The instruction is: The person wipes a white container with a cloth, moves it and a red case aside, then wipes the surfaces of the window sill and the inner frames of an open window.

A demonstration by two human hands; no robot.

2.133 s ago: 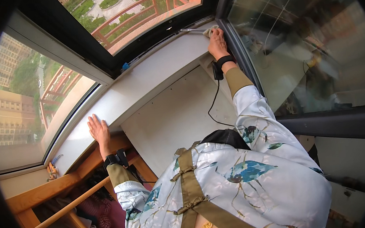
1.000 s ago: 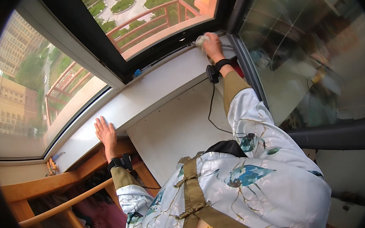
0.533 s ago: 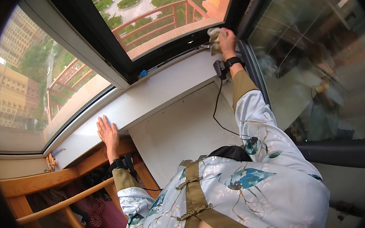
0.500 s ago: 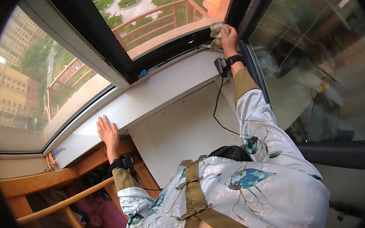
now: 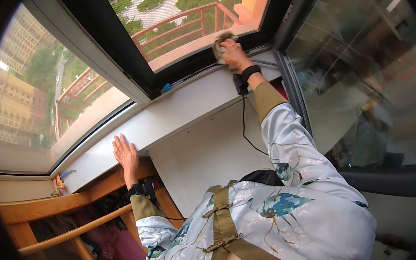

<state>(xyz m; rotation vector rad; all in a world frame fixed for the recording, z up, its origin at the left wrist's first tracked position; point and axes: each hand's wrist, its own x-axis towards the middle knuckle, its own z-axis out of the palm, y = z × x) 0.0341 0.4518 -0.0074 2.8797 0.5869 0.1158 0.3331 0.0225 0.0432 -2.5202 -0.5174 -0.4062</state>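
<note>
My right hand (image 5: 234,56) grips a crumpled greyish cloth (image 5: 221,48) and presses it on the lower bar of the dark window frame (image 5: 197,60). Part of the cloth lies under the fingers, out of sight. Flat on the white windowsill (image 5: 176,110), near its left end, rests my left hand (image 5: 126,154) with the fingers stretched out and nothing in them. Each wrist wears a black strapped device, and a thin black cable (image 5: 245,122) hangs from the right one.
An opened window sash (image 5: 291,93) stands at the right. Below my left arm is a wooden railing (image 5: 73,232) with fabric behind it. A small blue object (image 5: 166,87) sits by the frame; an orange and blue item (image 5: 59,184) is at the sill's left end. Outside runs a reddish railing (image 5: 179,31).
My right hand has moved left along the lower window frame with the cloth, away from the corner by the opened sash. The left hand has stayed nearly still on the sill.
</note>
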